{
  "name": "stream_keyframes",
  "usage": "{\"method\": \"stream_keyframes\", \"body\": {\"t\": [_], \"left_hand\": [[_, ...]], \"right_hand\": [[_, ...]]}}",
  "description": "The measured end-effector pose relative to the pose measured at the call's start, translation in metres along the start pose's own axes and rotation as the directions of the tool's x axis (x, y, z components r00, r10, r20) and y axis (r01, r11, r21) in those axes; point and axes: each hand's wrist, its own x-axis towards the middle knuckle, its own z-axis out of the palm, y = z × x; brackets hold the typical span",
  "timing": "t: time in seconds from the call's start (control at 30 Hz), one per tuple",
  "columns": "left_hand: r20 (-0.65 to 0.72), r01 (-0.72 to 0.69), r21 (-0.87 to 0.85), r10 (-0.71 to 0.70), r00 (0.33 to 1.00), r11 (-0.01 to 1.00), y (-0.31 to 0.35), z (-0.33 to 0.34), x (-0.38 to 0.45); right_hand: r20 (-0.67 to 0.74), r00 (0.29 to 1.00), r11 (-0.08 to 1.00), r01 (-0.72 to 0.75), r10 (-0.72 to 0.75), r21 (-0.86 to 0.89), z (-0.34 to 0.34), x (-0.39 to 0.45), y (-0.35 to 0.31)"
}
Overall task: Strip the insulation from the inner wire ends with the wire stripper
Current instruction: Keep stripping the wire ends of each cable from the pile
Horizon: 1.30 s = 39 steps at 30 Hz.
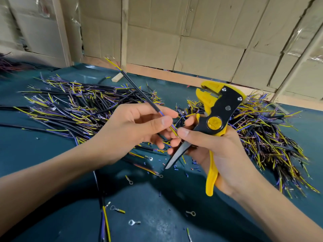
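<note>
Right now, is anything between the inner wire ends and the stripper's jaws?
No object blocks the path. The left hand holds the black sheathed cable; its blue and yellow inner wires lie pinched by the right thumb, below the yellow and black wire stripper head. The right hand grips it.

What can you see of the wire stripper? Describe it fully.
The wire stripper has a black body, yellow jaws at the top, a round yellow dial and yellow, plastic-looking handles. It stands roughly upright above the table, jaws empty. The right hand grips its handles; no wire touches it.
</note>
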Motion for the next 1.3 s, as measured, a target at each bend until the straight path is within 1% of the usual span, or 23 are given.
{"method": "stream_keyframes", "body": {"t": [0.1, 0.13, 0.17, 0.2, 0.23, 0.27, 0.3, 0.33, 0.4, 0.5, 0.57, 0.67, 0.77, 0.83, 0.9, 0.93, 0.97, 1.0, 1.07, 1.1, 1.17, 1.2, 1.3], "left_hand": [[-0.013, 0.054, 0.078, -0.053, 0.998, 0.995, -0.001, 0.0, 0.001], [-0.045, 0.048, 0.209, -0.04, 0.998, 0.977, 0.0, -0.004, 0.002], [-0.053, 0.002, 0.43, 0.023, 0.998, 0.903, 0.002, -0.011, 0.003], [0.002, -0.082, 0.685, 0.111, 0.994, 0.724, 0.006, -0.022, 0.004], [0.128, -0.188, 0.858, 0.156, 0.979, 0.478, 0.012, -0.032, 0.004], [0.266, -0.287, 0.919, 0.112, 0.958, 0.272, 0.018, -0.041, 0.005], [0.358, -0.354, 0.918, 0.01, 0.934, 0.178, 0.024, -0.051, 0.006], [0.393, -0.376, 0.914, -0.101, 0.914, 0.152, 0.028, -0.058, 0.007], [0.397, -0.374, 0.917, -0.228, 0.889, 0.139, 0.031, -0.068, 0.009], [0.372, -0.349, 0.928, -0.282, 0.884, 0.13, 0.027, -0.065, 0.009], [0.362, -0.361, 0.931, -0.301, 0.882, 0.062, 0.021, -0.058, 0.009], [0.43, -0.437, 0.899, -0.227, 0.874, 0.021, 0.015, -0.048, 0.006], [0.509, -0.508, 0.86, -0.098, 0.855, 0.042, 0.013, -0.041, 0.004], [0.507, -0.51, 0.852, 0.059, 0.86, 0.119, 0.01, -0.037, 0.005], [0.398, -0.441, 0.84, 0.194, 0.897, 0.317, 0.011, -0.032, 0.006], [0.351, -0.404, 0.817, 0.201, 0.915, 0.411, 0.013, -0.031, 0.006], [0.335, -0.373, 0.804, 0.166, 0.927, 0.462, 0.015, -0.031, 0.006], [0.357, -0.364, 0.809, 0.105, 0.928, 0.461, 0.018, -0.033, 0.007], [0.414, -0.364, 0.845, -0.051, 0.909, 0.391, 0.025, -0.045, 0.007], [0.408, -0.336, 0.873, -0.154, 0.9, 0.353, 0.029, -0.053, 0.006], [0.316, -0.228, 0.939, -0.383, 0.868, 0.258, 0.037, -0.064, 0.006], [0.275, -0.196, 0.957, -0.455, 0.847, 0.214, 0.038, -0.067, 0.006], [0.252, -0.188, 0.966, -0.472, 0.845, 0.179, 0.038, -0.068, 0.007]], "right_hand": [[-0.048, 0.999, 0.999, -0.001, -0.001, -0.043, 0.0, 0.001, 0.002], [-0.071, 0.997, 0.999, -0.009, 0.007, -0.037, 0.0, 0.002, 0.003], [-0.094, 0.995, 1.0, -0.018, 0.015, -0.026, 0.0, 0.002, 0.003], [-0.123, 0.992, 0.999, -0.026, 0.023, -0.02, -0.001, 0.003, 0.004], [-0.159, 0.987, 0.999, -0.039, 0.035, -0.024, -0.003, 0.004, 0.003], [-0.196, 0.979, 0.997, -0.062, 0.054, -0.034, -0.005, 0.006, 0.001], [-0.226, 0.971, 0.995, -0.094, 0.083, -0.04, -0.007, 0.007, -0.001], [-0.246, 0.962, 0.99, -0.136, 0.121, -0.045, -0.009, 0.009, -0.003], [-0.256, 0.944, 0.971, -0.231, 0.207, -0.066, -0.013, 0.013, -0.006], [-0.228, 0.928, 0.945, -0.32, 0.296, -0.074, -0.017, 0.016, -0.009], [-0.226, 0.92, 0.941, -0.337, 0.32, -0.04, -0.016, 0.017, -0.01], [-0.262, 0.902, 0.94, -0.333, 0.342, 0.078, -0.017, 0.018, -0.01], [-0.313, 0.885, 0.936, -0.3, 0.346, 0.186, -0.021, 0.017, -0.014], [-0.328, 0.891, 0.945, -0.26, 0.314, 0.2, -0.024, 0.016, -0.017], [-0.322, 0.905, 0.957, -0.233, 0.279, 0.172, -0.025, 0.016, -0.017], [-0.315, 0.912, 0.963, -0.226, 0.263, 0.149, -0.024, 0.016, -0.016], [-0.306, 0.919, 0.967, -0.219, 0.25, 0.13, -0.024, 0.016, -0.016], [-0.299, 0.924, 0.97, -0.213, 0.239, 0.116, -0.023, 0.016, -0.015], [-0.289, 0.93, 0.973, -0.207, 0.227, 0.097, -0.021, 0.014, -0.013], [-0.282, 0.932, 0.973, -0.212, 0.228, 0.087, -0.021, 0.013, -0.012], [-0.269, 0.931, 0.969, -0.235, 0.248, 0.078, -0.019, 0.012, -0.011], [-0.266, 0.928, 0.965, -0.25, 0.261, 0.077, -0.019, 0.011, -0.011], [-0.262, 0.917, 0.954, -0.292, 0.3, 0.073, -0.019, 0.011, -0.01]]}}
